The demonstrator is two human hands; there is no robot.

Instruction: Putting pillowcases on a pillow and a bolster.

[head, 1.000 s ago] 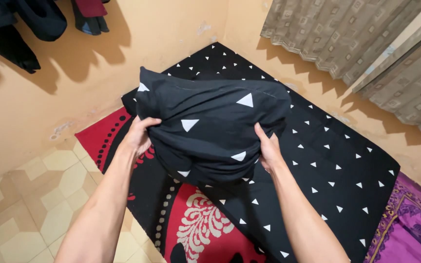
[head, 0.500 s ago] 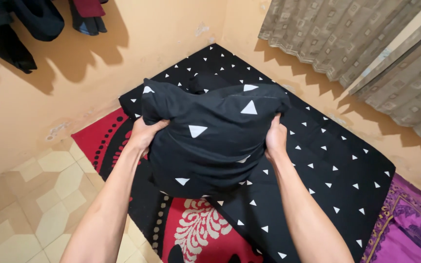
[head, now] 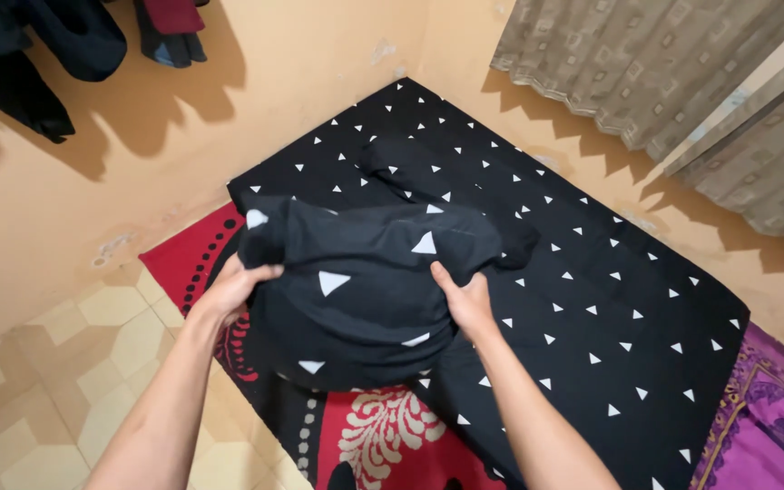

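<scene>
**Pillow held two-handed above the mattress edge**

Item in hand: a plump black fabric pillow with white triangle print (head: 365, 290). It sits between both hands, raised above the near corner of a thin floor mattress in matching black cover with white triangles (head: 592, 299). Whether its underside touches the mattress cannot be told.

Left hand (head: 233, 289): placed at 9 o'clock on the pillow. The fingers curl around the side edge and press into the fabric, thumb on top. The grip pinches the cover and filling together, which would explain the bunched corner above it.

Right hand (head: 466, 301): placed at 3 o'clock. The fingers are tucked under and behind the pillow; only the thumb and back of the hand show, closed on the cloth. Opposed holds of this kind keep a soft, sagging item level.

Surroundings: a long black bolster with the same print (head: 410, 172) lies on the mattress at 12 o'clock from the pillow. A red, black and cream patterned mat (head: 365, 436) lies under the mattress at 6 o'clock. A purple patterned mat (head: 773, 426) is at 4 o'clock. Brown patterned curtains (head: 682, 82) hang at 2 o'clock; dark garments (head: 38, 45) hang on the wall at 10 o'clock.
</scene>
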